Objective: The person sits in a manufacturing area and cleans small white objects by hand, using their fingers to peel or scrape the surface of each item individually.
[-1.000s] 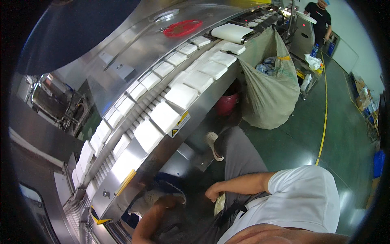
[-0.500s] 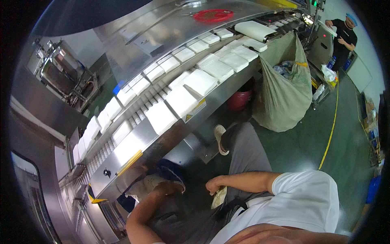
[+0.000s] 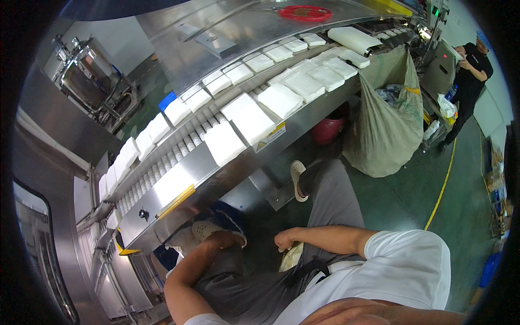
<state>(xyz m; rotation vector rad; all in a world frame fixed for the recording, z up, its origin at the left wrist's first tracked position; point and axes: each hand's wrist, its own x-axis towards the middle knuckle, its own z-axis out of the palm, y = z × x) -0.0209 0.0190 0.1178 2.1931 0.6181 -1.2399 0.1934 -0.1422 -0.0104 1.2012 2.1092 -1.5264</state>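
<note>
My left hand [image 3: 226, 239] rests low by my left leg, close to a pale clog [image 3: 205, 229] and a dark blue thing [image 3: 229, 215]; its fingers are mostly hidden. My right hand [image 3: 285, 239] is closed near my right thigh, just above a pale yellow thing [image 3: 292, 257] whose kind I cannot make out. Whether the curled fingers hold anything is hidden. Both hands are below the steel conveyor [image 3: 157, 201]. Along its near ledge lie white folded pads [image 3: 225, 144], apart from both hands.
White rollers [image 3: 171, 158] run between two rows of pads. A large cloth sack [image 3: 382, 141] hangs at the conveyor's right, beside a dark red bucket [image 3: 326, 131]. Another person [image 3: 473, 70] stands far right. A steel tank [image 3: 89, 76] is at the far left.
My view has shifted, so the conveyor appears farther right. A white pad on the rollers has travelled toward the lower left. My hands have barely moved. The other person's hands have come together.
</note>
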